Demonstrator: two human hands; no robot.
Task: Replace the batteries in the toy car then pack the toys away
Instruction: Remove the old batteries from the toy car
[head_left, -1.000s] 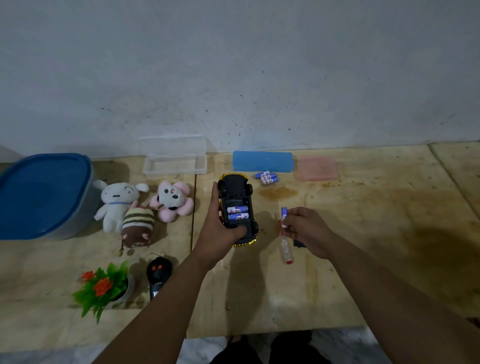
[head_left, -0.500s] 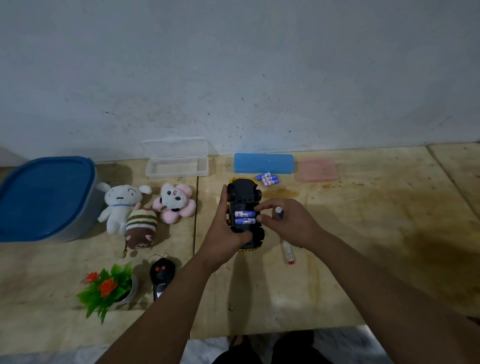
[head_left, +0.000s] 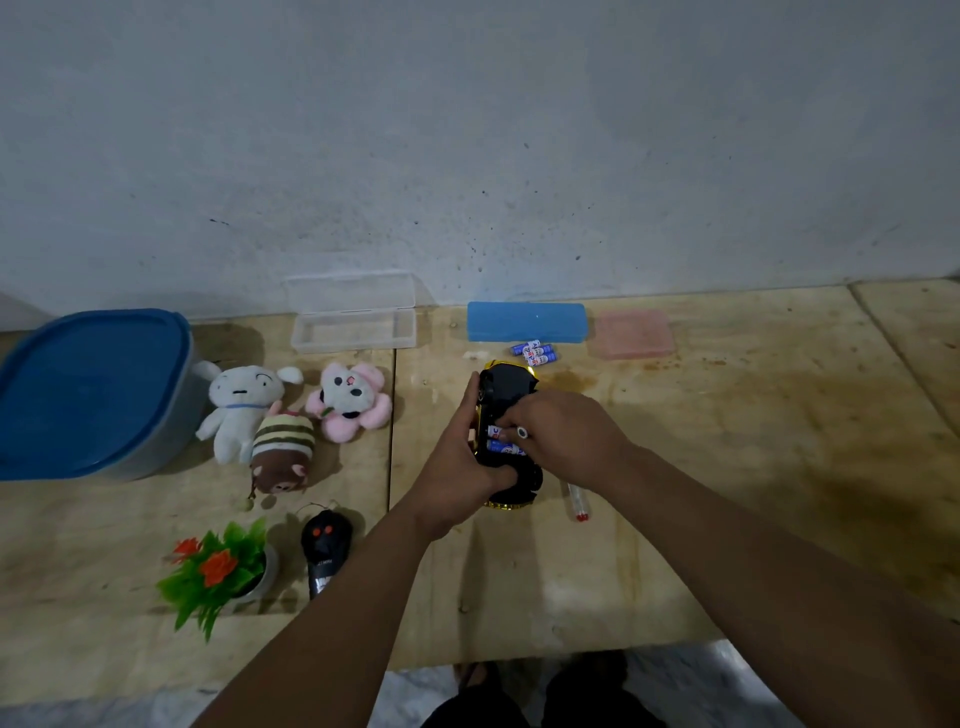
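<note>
The yellow toy car (head_left: 506, 392) lies upside down on the wooden table, black underside up, with blue-and-white batteries (head_left: 496, 439) showing in its open compartment. My left hand (head_left: 460, 462) grips the car from the left side. My right hand (head_left: 563, 434) rests over the compartment, pinching a battery (head_left: 521, 433) whose end points at me. A few loose batteries (head_left: 535, 352) lie just behind the car. A screwdriver (head_left: 578, 503) with a clear handle lies to the right of the car, partly under my right forearm.
Three plush toys (head_left: 283, 410) sit left of the car. A blue-lidded tub (head_left: 88, 389) stands far left. A clear open case (head_left: 353, 322), a blue case (head_left: 525, 322) and a pink lid (head_left: 635, 334) line the wall. A black remote (head_left: 324, 548) and a small plastic plant (head_left: 221, 569) are near the front edge.
My right hand has carried the battery from right of the car onto the compartment. The screwdriver it held now lies on the table. My left hand keeps its hold on the car.
</note>
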